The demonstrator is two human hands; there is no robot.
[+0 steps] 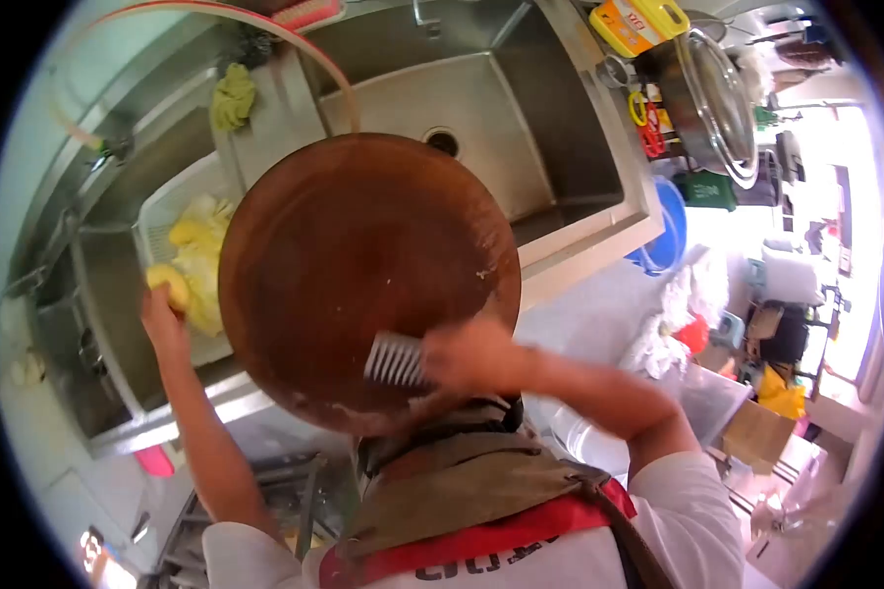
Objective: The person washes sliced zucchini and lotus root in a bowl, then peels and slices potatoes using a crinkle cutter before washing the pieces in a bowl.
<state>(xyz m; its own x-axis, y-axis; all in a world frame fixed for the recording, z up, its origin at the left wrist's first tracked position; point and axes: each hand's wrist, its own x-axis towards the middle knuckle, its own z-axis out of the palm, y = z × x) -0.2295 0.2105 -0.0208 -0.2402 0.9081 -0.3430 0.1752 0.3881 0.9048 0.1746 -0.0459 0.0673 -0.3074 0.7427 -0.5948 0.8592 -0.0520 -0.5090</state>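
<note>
A large round brown pan [363, 245], shaped like a wok, rests across the near edge of the metal sinks, its inside facing up. My right hand [471, 355], slightly blurred, is closed around a pale grey ridged scrubber [396, 360] over the lower right of the pan's inside. Off to the left, my left hand [164, 312] has its fingers closed on a yellow rounded thing [169, 287] whose kind I cannot make out. Just beyond it, more yellow, crumpled material [201, 240] lies in a white rack [150, 221] in the left sink.
The right sink basin [403, 93] has a drain near its middle. A reddish hose [309, 44] arches above the sinks, and a green cloth [233, 96] lies on the divider. Pots [707, 108], a yellow container [638, 22] and a blue bucket [666, 226] stand at the right.
</note>
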